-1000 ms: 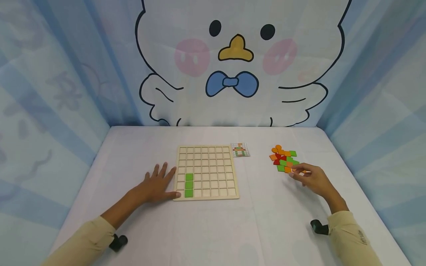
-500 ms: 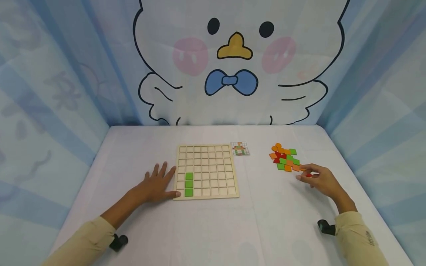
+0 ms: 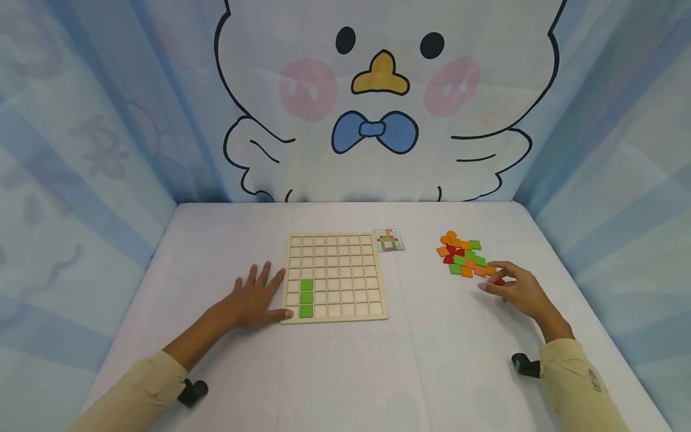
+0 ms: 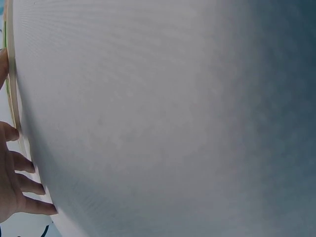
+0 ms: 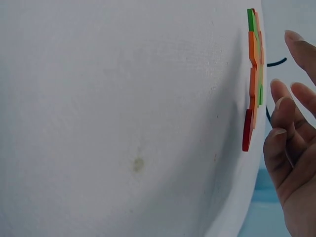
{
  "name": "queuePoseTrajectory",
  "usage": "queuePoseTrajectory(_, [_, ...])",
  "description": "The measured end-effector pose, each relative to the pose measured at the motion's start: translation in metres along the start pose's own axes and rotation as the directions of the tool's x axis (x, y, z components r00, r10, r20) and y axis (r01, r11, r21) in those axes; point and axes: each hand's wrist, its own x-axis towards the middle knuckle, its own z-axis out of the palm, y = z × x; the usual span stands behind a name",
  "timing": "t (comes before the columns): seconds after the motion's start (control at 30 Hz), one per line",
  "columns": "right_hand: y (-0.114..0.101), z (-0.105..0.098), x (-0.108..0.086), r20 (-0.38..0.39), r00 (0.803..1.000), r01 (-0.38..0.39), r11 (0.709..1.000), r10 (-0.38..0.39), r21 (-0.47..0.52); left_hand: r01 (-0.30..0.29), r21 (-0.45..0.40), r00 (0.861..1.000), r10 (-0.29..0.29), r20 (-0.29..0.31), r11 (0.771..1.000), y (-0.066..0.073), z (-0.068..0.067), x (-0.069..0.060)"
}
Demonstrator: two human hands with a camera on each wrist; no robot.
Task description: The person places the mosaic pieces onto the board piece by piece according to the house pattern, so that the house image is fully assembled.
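Note:
In the head view my left hand (image 3: 250, 302) lies with spread fingers at the left edge of a pale wooden grid board (image 3: 345, 321), its thumb on the near left corner. Three green square tiles (image 3: 306, 297) fill cells in the board's second column. My right hand (image 3: 520, 292) hovers over the near right end of a pile of coloured tiles (image 3: 468, 254). A red tile (image 5: 247, 131) lies flat at that end, partly hidden by the fingers in the head view. In the right wrist view the thumb and fingers are apart, holding nothing.
A small printed pattern card (image 3: 389, 240) lies at the board's upper right corner. The white-covered table (image 3: 345, 378) ends at a cartoon-printed curtain (image 3: 378, 174) at the back, with blue curtains at both sides.
My right hand has moved right from the pile's front tiles, then slightly back left. A red tile, out of sight at first, now shows beneath its fingers. The left hand stays put.

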Motion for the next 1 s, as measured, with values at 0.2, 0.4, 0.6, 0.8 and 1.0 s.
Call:
queuePoseTrajectory(0.2, [-0.002,0.003,0.003,0.007,1.000,-0.014,1.000,0.014,0.003,-0.008,0.005,1.000,0.008,-0.005,1.000,0.001,-0.001,0.000])
queuePoseTrajectory(0.4, [-0.005,0.007,0.008,0.015,1.000,-0.010,1.000,0.011,-0.009,-0.007,0.003,1.000,0.007,-0.007,1.000,0.001,-0.001,-0.001])
queuePoseTrajectory(0.6, [-0.008,0.014,0.012,0.032,0.999,-0.023,0.999,0.024,-0.026,-0.003,0.008,1.000,0.003,-0.001,1.000,0.001,-0.001,-0.001])
queuePoseTrajectory(0.8, [-0.011,0.019,0.019,0.029,0.999,-0.029,0.997,0.031,-0.068,-0.001,0.005,1.000,0.001,0.005,1.000,0.001,-0.001,-0.001])
queuePoseTrajectory(1.0, [-0.012,0.020,0.023,0.031,0.999,-0.017,0.992,0.021,-0.126,0.004,0.004,1.000,-0.004,0.010,1.000,0.001,-0.002,0.000])
